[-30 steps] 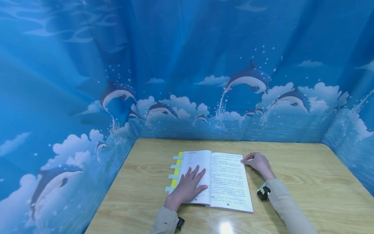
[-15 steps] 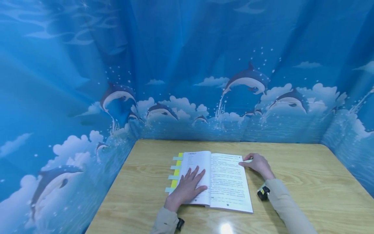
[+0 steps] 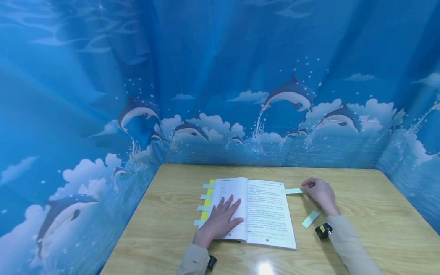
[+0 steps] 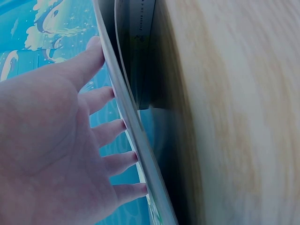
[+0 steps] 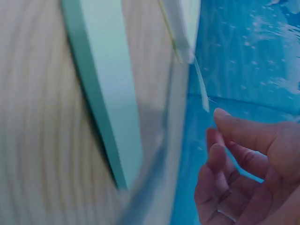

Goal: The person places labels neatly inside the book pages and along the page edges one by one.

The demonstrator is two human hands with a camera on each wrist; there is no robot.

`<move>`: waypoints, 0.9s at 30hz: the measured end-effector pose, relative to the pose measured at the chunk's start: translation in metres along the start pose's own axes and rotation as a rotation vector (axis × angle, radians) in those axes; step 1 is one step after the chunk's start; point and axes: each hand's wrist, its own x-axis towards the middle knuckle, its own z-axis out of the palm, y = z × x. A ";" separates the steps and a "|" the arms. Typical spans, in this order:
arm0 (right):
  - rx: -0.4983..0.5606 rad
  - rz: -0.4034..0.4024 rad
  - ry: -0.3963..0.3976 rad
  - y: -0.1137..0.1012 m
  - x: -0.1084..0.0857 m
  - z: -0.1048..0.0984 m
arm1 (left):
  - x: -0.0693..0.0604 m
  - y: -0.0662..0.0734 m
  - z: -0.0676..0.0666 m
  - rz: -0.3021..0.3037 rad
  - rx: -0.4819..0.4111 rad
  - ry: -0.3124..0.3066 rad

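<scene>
An open book (image 3: 269, 214) with printed pages lies on the table. My left hand (image 3: 220, 220) rests on its left page with fingers spread; in the left wrist view the fingertips of this hand (image 4: 56, 136) press the page. From the right page's outer edge, near the top, a pale green sticky tab (image 3: 293, 191) sticks out. My right hand (image 3: 321, 194) is at the tab's free end, fingers loosely bent. The right wrist view shows a small gap between the tab (image 5: 202, 89) and the thumb, with nothing held. Several similar tabs (image 3: 205, 208) project along the book's left side.
A pad of pale green sticky tabs (image 3: 311, 219) lies on the wooden table (image 3: 371, 206) right of the book, near my right wrist. Yellow sheet edges (image 3: 207, 202) show under the left pages. A blue dolphin-print curtain (image 3: 213, 84) surrounds the table.
My right hand has moved off the page's edge to the right, uncovering the sticky tab there and the pad below. The left hand has stayed on the left page.
</scene>
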 end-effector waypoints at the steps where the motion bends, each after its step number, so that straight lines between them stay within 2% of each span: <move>1: 0.001 -0.004 0.013 0.001 -0.004 -0.004 | 0.000 0.000 0.000 0.002 0.001 0.000; 4: 0.001 -0.024 0.039 0.003 -0.015 -0.012 | -0.001 0.000 -0.001 0.002 0.006 0.001; 11: -0.075 -0.095 0.066 0.002 -0.042 -0.024 | -0.001 0.002 -0.002 -0.004 0.009 -0.001; 18: -0.196 -0.153 0.039 0.001 -0.067 -0.017 | -0.002 0.003 -0.002 -0.001 0.011 -0.002; 22: -0.332 -0.170 -0.010 0.003 -0.078 -0.008 | -0.002 0.003 -0.002 0.001 0.009 0.001; 27: -0.502 -0.148 -0.066 0.000 -0.091 0.001 | -0.001 0.001 -0.001 0.004 0.010 0.001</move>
